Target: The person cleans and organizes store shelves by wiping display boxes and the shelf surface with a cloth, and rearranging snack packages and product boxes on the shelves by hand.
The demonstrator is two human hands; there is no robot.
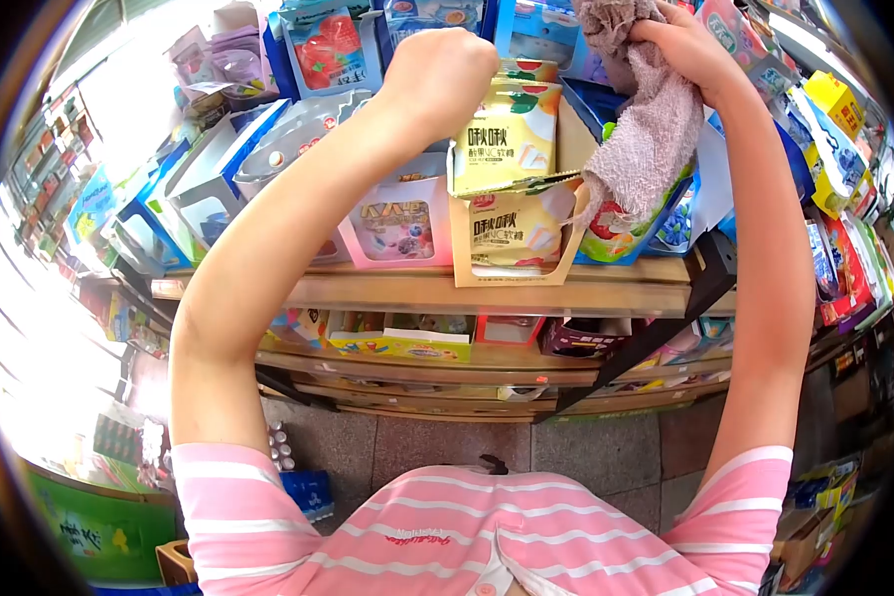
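My left hand [445, 81] is closed in a fist at the left upper edge of the yellow candy packets [507, 139]. Its fingertips face away from me, so what they grip, if anything, is hidden. Those packets stand in an open-fronted yellow display box [515, 273] on the top shelf, and one of them leans above another. In my right hand [700, 55] is a crumpled greyish-brown cloth [651, 139]. It hangs down over the right side of the yellow box and partly covers a green fruit-print packet [606, 233].
Left of the yellow box stands a pink box [397, 223] of candy; blue boxes [333, 50] line the back. The wooden shelf edge [417, 291] runs below, with a black metal bracket [710, 268] at right. Lower shelves hold more boxes, such as a yellow-green one [402, 343].
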